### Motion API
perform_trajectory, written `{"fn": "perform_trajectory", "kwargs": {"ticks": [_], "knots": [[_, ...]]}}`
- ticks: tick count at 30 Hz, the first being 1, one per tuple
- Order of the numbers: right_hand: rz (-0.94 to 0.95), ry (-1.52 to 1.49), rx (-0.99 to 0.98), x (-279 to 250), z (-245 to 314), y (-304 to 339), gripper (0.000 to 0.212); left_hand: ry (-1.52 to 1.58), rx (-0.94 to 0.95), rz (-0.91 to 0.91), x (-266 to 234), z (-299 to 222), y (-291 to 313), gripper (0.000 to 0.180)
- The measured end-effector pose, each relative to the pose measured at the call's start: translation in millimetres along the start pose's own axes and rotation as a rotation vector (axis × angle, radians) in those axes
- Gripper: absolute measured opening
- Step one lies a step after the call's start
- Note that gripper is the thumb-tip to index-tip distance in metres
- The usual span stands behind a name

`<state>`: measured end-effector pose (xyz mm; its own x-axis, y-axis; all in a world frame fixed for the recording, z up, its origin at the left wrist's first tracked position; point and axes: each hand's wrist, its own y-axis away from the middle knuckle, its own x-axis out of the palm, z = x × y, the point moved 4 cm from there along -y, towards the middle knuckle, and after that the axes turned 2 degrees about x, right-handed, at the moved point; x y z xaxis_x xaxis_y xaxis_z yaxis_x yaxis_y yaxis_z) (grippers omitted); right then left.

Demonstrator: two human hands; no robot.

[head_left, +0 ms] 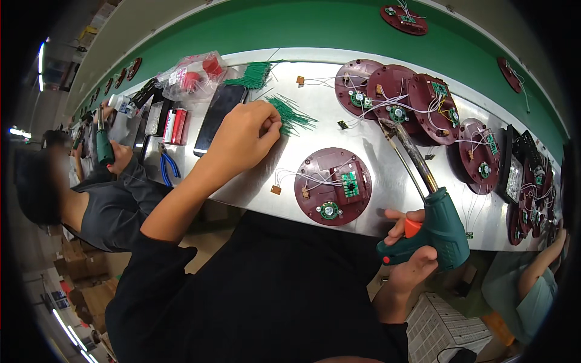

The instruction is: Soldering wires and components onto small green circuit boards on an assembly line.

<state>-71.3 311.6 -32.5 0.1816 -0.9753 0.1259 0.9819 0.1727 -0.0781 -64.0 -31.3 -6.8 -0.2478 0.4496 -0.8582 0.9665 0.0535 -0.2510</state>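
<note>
My right hand (414, 259) grips a green soldering gun (446, 227) by its handle, fingers by the red trigger; its metal tip points up and away over the bench. My left hand (249, 134) is closed, fingers curled together beside a pile of short green wires (292, 115); whatever is between the fingertips is hidden. Between my hands lies a round dark-red plastic cover (316, 207) carrying a small green circuit board (350, 184), a round green-rimmed part (329, 210) and thin white wires. The wires lead to a small brown piece (276, 190) on the metal bench.
Overlapping dark-red covers (387, 81) with boards sit behind the gun tip. A dark phone (212, 124), blue-handled pliers (166, 166) and a plastic bag (187, 78) lie left. A green conveyor belt (302, 27) runs behind, bearing more covers. Co-workers (103, 199) sit at both sides.
</note>
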Motion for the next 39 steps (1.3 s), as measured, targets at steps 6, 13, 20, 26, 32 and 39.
{"fn": "perform_trajectory", "kwargs": {"ticks": [6, 13, 20, 26, 32, 39], "knots": [[-0.016, -0.018, 0.009, -8.4, -3.3, 1.2, 0.097, -0.141, 0.123, 0.066, -3.4, -10.5, -4.1, 0.011], [-0.033, 0.119, -0.064, -36.0, -17.4, 22.7, 0.102, 0.238, 0.124, 0.113, -13.9, -66.5, -12.9, 0.011], [0.035, 0.235, -0.072, -53.3, -13.7, 37.5, 0.106, 0.523, 0.279, 0.169, 18.4, -94.1, -14.0, 0.032], [-0.013, 0.157, 0.031, -42.1, -21.3, 47.4, 0.102, 0.52, 0.304, 0.205, 40.5, -93.5, -14.5, 0.033], [-0.022, 0.189, 0.02, -35.3, -14.3, 36.4, 0.108, 0.367, 0.452, 0.088, 44.3, -98.8, -14.4, 0.034], [-0.024, 0.249, -0.041, -35.3, -12.2, 24.0, 0.105, 0.256, 0.388, -0.029, 46.7, -89.2, -19.4, 0.032]]}}
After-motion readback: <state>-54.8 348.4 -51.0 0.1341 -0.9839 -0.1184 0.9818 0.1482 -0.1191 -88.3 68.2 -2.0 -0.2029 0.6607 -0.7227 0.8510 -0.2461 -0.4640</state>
